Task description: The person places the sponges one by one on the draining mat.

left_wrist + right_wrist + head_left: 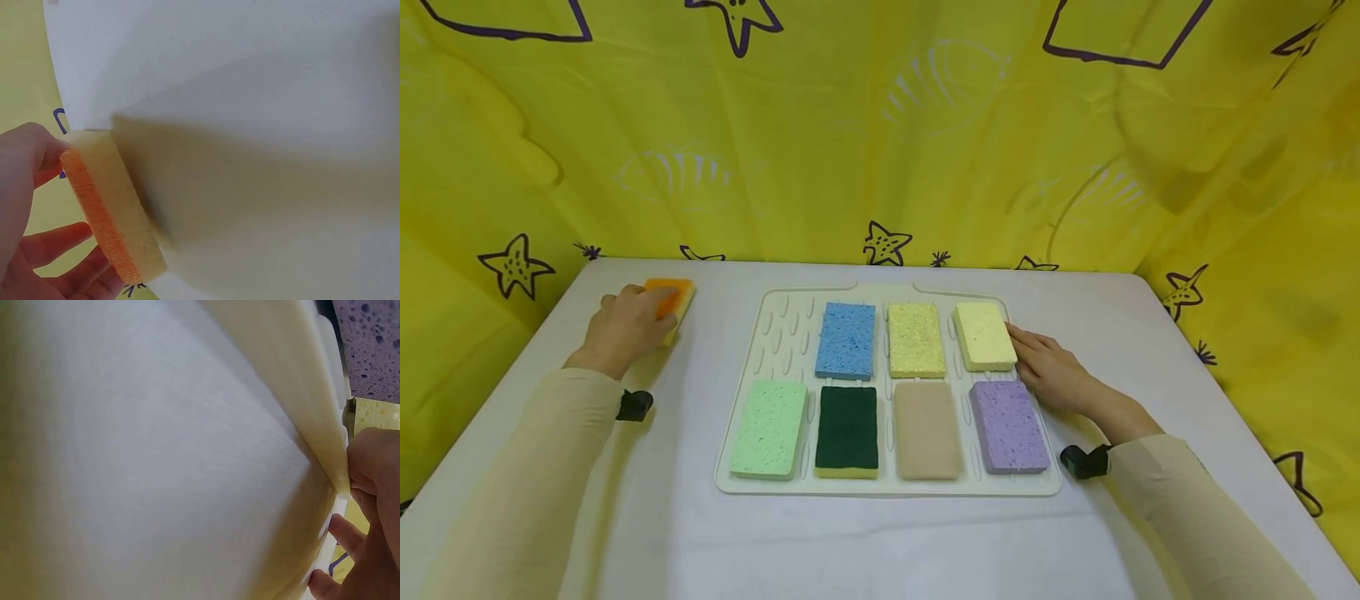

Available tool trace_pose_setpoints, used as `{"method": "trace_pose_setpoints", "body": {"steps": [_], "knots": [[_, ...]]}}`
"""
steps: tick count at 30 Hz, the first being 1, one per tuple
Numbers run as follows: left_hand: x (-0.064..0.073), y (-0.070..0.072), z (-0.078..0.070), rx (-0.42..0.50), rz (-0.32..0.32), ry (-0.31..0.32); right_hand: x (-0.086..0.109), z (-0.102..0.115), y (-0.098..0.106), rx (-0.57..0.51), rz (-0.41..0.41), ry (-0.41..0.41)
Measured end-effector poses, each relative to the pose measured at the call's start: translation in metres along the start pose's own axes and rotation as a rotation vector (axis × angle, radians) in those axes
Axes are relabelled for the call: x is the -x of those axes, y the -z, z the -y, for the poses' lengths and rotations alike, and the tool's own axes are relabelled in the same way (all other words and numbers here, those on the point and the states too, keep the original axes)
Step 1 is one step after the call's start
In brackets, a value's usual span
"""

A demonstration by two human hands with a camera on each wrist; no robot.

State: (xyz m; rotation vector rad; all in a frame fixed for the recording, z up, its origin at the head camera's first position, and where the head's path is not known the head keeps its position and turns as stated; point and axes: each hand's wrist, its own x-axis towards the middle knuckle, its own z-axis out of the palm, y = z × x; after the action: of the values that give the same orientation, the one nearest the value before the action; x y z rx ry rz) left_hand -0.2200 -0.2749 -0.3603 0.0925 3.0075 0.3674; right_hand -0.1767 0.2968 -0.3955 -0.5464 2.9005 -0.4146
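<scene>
My left hand (631, 323) grips an orange and pale yellow scrub sponge (672, 293) near the table's far left corner. In the left wrist view, the thumb is at one end of the sponge (122, 212) and the fingers lie along its orange side. My right hand (1051, 367) rests at the right edge of a cream ridged tray (887, 487), its fingers fairly straight. Closest to those fingertips is a pale yellow sponge (985, 335), with a purple sponge (1009, 427) nearer me. The right wrist view shows the hand (378, 506) against the tray rim (294, 375).
On the tray also lie blue (846, 340), speckled yellow (916, 340), light green (769, 428), dark green (847, 428) and beige (927, 430) sponges. The tray's back left part shows bare ridges. A yellow patterned curtain (820, 150) surrounds the white table (865, 550).
</scene>
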Motion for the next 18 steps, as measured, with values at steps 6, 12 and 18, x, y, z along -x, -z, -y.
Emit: {"method": "trace_pose_setpoints", "body": {"steps": [6,12,18], "knots": [[-0.002,-0.001,-0.007,0.015,-0.035,-0.002,0.0,-0.001,-0.001,0.0,0.0,-0.002],[-0.002,-0.002,-0.015,0.044,-0.038,-0.006,0.0,-0.001,-0.001,0.002,-0.002,-0.003],[-0.001,-0.001,-0.022,0.078,-0.066,-0.035,0.0,-0.001,-0.001,0.004,-0.005,0.005]]}}
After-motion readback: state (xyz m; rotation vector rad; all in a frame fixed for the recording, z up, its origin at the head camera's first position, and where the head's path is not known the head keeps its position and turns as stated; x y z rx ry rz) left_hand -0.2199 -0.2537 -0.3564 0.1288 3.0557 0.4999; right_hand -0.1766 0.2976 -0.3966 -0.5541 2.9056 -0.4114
